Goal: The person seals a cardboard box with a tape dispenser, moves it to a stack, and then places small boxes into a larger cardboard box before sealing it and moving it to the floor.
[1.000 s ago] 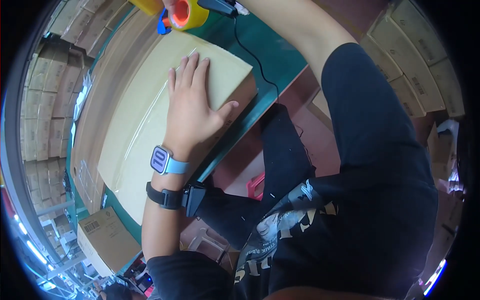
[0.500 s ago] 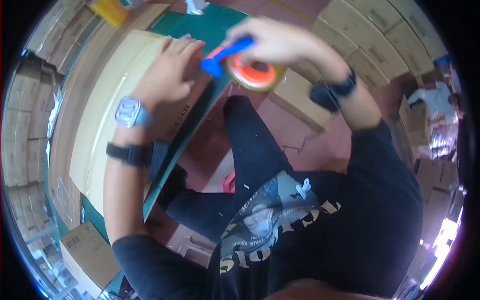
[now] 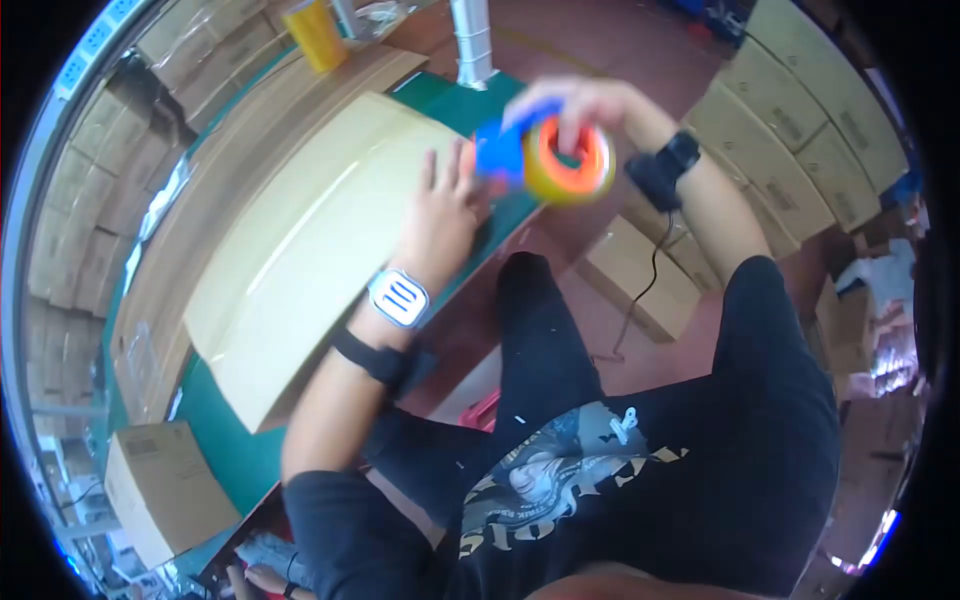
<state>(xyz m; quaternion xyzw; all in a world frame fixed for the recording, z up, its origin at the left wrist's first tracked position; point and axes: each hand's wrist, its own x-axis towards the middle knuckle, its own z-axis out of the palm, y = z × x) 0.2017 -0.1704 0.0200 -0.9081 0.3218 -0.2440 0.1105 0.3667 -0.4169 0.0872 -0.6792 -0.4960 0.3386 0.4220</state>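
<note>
A long cardboard box (image 3: 310, 240) lies across the green table, a shiny strip of clear tape running along its top. My left hand (image 3: 440, 220), a watch on its wrist, rests at the box's near edge toward the far right end, fingers stretched out and apart. My right hand (image 3: 585, 100) grips a blue tape dispenser (image 3: 500, 152) carrying a roll of yellowish tape with an orange core. The dispenser is blurred and its front sits right by my left fingertips at the box's end; whether it touches the box I cannot tell.
Flat brown cardboard (image 3: 165, 290) lies behind the box. A yellow tape roll (image 3: 316, 36) and a white post (image 3: 471, 40) stand at the far end. A small carton (image 3: 165, 490) sits at the near left. Stacked cartons (image 3: 790, 130) line the right; another person's hand (image 3: 268, 580) shows at lower left.
The tape dispenser in my right hand has turned and come to the box's far right end. My left hand now has its fingers spread near it. The whole view has shifted.
</note>
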